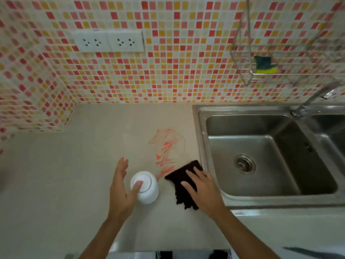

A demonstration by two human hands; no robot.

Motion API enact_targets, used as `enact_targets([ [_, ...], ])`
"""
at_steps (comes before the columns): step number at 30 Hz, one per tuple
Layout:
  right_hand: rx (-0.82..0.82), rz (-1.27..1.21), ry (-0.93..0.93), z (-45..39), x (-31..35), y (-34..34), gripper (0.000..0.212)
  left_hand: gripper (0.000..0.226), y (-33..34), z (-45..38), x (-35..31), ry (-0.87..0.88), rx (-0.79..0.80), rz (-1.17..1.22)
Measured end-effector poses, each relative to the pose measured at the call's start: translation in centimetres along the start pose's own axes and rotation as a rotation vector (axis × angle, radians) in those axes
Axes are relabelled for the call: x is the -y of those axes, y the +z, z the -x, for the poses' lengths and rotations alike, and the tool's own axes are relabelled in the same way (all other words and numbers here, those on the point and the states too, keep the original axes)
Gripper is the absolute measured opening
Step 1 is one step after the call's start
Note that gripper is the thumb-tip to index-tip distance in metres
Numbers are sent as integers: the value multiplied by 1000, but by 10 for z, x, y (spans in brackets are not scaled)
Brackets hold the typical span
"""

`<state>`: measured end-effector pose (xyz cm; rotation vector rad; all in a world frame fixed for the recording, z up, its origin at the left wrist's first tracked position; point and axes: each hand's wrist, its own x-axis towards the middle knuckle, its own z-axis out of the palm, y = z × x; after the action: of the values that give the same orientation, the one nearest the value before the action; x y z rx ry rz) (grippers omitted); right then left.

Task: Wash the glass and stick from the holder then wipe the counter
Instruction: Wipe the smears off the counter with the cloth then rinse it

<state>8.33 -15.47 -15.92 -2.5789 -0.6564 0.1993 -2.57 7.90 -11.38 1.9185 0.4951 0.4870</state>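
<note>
I can read no words, brands or numbers anywhere in front of me. The orange marks [166,152] on the bench [74,165] are only loose scribbles, not letters, and the white cup [147,191] by my fingers shows no print.

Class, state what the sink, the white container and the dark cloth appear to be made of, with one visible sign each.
Sink: stainless steel, brushed, with grey metallic sheen and reflections.
White container: probably glazed ceramic or opaque glass; smooth, glossy and ringed on top.
Dark cloth: soft woven or microfibre fabric, matte, with a ragged, fuzzy edge.
</note>
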Motion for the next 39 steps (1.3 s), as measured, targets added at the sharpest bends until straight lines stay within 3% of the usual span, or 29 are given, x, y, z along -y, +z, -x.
enact_targets([
  [6, 70, 421, -192, -15, -3, 47, 55, 87, 9, 19, 24, -70, 11, 128],
  [13, 48, 422, -62, -97, 8, 55, 52, 109, 26, 21, 49, -154, 77, 85],
  [18, 2, 390, -2, -31, 20, 67, 51, 90, 24, 21, 52, -140, 45, 20],
  [22, 33, 367, 20, 30, 62, 88, 52, 94, 15, -13, 33, -182, -151, 26],
  [24, 33, 343, -29, 6, 71, 93, 53, 93, 7, -45, 31, -168, -221, 41],
  [27, -18, 307, -63, -92, 71, 97, 51, 97, 0, -91, 32, -55, -201, -27],
  [31, 26, 357, 91, -199, 50, 84, 52, 98, 0, -124, 30, 16, -138, -56],
  [34, -53, 353, 145, -148, 51, 89, 54, 97, -9, -140, 30, 43, -113, -39],
  [37, -22, 313, 119, -34, 84, 105, 57, 93, -19, -150, 31, 23, -136, -36],
  [39, 9, 304, 90, -5, 101, 109, 58, 91, -22, -154, 32, 12, -152, -28],
])
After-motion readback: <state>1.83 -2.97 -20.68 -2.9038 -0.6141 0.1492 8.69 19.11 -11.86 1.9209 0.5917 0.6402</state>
